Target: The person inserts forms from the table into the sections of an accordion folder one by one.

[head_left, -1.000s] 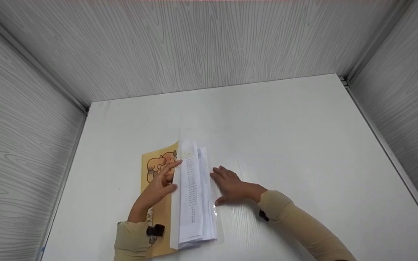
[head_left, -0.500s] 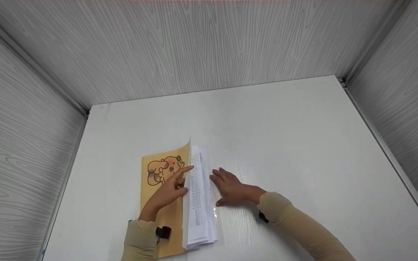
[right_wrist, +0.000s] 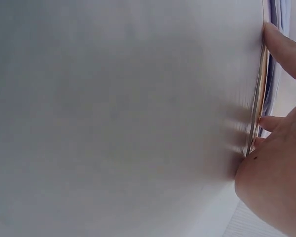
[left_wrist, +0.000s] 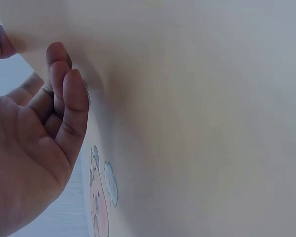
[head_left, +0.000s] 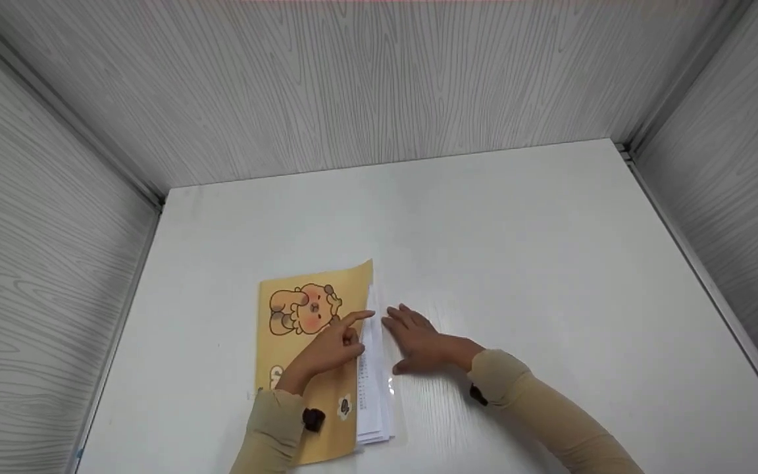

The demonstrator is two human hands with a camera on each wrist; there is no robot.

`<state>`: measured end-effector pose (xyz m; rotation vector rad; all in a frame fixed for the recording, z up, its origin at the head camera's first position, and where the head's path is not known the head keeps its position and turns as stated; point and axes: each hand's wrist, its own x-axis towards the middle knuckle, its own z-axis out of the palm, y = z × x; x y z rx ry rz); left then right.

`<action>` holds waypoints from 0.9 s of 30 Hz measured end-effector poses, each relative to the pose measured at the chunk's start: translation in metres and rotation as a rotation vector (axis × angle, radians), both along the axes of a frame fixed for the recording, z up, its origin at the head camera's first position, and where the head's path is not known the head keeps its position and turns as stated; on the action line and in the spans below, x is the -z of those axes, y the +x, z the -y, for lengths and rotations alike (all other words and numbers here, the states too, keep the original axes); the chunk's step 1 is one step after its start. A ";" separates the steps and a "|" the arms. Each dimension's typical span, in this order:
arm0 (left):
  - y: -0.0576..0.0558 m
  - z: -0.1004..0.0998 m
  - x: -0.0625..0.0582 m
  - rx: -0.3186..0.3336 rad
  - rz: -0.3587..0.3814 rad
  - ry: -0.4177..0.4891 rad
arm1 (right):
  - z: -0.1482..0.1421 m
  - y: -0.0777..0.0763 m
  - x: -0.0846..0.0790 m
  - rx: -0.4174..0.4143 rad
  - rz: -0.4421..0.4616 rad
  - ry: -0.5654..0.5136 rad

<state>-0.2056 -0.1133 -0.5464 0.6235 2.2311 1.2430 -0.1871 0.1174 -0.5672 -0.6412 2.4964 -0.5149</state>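
Note:
A yellow folder [head_left: 326,401] with a cartoon animal on its cover lies on the white table, its cover swung most of the way over a stack of printed sheets [head_left: 371,415]. My left hand [head_left: 323,352] holds the cover's right edge, index finger stretched past it and the other fingers curled. In the left wrist view, the left hand [left_wrist: 44,148] has its thumb at the edge of the cover [left_wrist: 187,123]. Spread beside the sheets, my right hand [head_left: 418,342] rests on the right margin. The right wrist view has the right hand [right_wrist: 278,163] against the page edges.
Grey wood-grain panels [head_left: 353,79] wall the table [head_left: 517,230] at the back and both sides. A clear plastic margin [head_left: 400,415] sticks out past the sheets on the right. Each wrist carries a small black device [head_left: 314,419].
My left hand has moved right with the folder's cover, which now hides most of the printed sheets. The cartoon on it has come into fuller view. My right hand has stayed put.

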 end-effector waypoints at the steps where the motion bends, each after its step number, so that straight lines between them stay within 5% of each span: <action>1: -0.001 -0.001 0.006 -0.001 -0.004 -0.016 | 0.000 0.000 0.000 -0.002 0.000 0.003; 4: -0.004 -0.004 0.016 0.007 -0.016 -0.050 | 0.000 0.001 -0.001 -0.006 0.000 0.007; 27: 0.002 -0.025 0.014 -0.020 -0.107 -0.262 | -0.003 -0.002 0.000 -0.039 -0.018 -0.019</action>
